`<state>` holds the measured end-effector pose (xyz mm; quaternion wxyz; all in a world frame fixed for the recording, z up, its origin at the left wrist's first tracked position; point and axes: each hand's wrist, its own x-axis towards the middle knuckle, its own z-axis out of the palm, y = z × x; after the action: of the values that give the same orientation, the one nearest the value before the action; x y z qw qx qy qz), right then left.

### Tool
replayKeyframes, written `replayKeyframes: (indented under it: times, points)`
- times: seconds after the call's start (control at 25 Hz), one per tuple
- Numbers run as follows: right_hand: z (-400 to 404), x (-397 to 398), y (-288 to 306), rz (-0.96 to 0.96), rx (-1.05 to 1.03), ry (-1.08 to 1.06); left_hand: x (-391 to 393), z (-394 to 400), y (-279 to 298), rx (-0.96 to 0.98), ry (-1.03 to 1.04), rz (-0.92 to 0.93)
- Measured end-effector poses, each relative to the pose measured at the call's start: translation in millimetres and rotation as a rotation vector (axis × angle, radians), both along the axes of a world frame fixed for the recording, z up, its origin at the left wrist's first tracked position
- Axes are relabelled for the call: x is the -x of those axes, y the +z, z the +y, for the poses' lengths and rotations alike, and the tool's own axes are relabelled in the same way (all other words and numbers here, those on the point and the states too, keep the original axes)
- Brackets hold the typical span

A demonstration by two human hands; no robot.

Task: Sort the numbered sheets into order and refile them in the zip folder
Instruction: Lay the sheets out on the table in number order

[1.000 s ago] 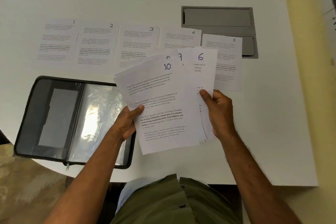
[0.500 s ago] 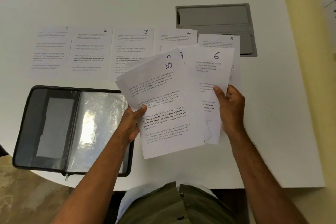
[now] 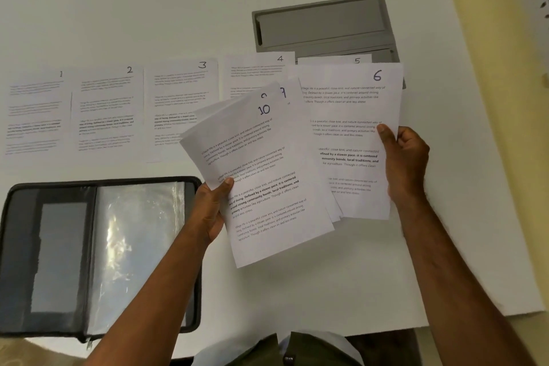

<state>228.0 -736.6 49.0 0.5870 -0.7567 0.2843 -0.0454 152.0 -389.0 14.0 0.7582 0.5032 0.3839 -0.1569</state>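
Observation:
Sheets 1 (image 3: pixel 34 110), 2 (image 3: pixel 105 107), 3 (image 3: pixel 178 98), 4 (image 3: pixel 257 71) and 5 (image 3: pixel 356 60) lie in a row on the white table (image 3: pixel 148 3). My left hand (image 3: pixel 212 208) grips a fanned stack with sheet 10 (image 3: pixel 261 181) on top; a 9 and a 7 peek out behind it. My right hand (image 3: pixel 405 163) pinches the right edge of sheet 6 (image 3: pixel 350 140), held above sheet 5, which it mostly covers. The black zip folder (image 3: pixel 89 258) lies open at the left, its clear sleeve facing up.
A grey recessed cable hatch (image 3: pixel 323 24) is set into the table behind sheets 4 and 5. The table's front edge runs just below my arms. A yellow wall borders the right side.
My right hand has drawn sheet 6 rightward out of the fan and away from me, over sheet 5. My left hand keeps the remaining stack in place.

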Motion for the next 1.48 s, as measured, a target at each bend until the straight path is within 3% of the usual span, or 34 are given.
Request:
replayKeyframes:
  times: [0.32,0.48,0.92,1.04,1.2,1.32,1.48]
  points:
    - [-47,-49,-37,0.118,0.042,0.101,-56,-33,-24,0.019,-0.043,0.019]
    - [-84,-82,-54,0.136,0.131,0.019,-75,-42,-32,0.01,-0.073,0.024]
    - [-157,-135,-102,0.259,0.468,-0.034,-77,-41,-51,-0.012,-0.063,0.08]
    - [-156,-133,-114,0.283,0.646,-0.082,-75,-41,-54,-0.017,-0.063,0.091]
    - [-115,-108,-137,0.166,0.828,0.116,-75,-45,-56,-0.014,-0.056,0.104]
    - [-92,-90,-156,0.312,0.902,0.304,-76,-48,-56,-0.008,-0.068,0.108]
    - [-112,-103,-166,0.39,0.927,0.355,-76,-48,-55,0.0,-0.072,0.091]
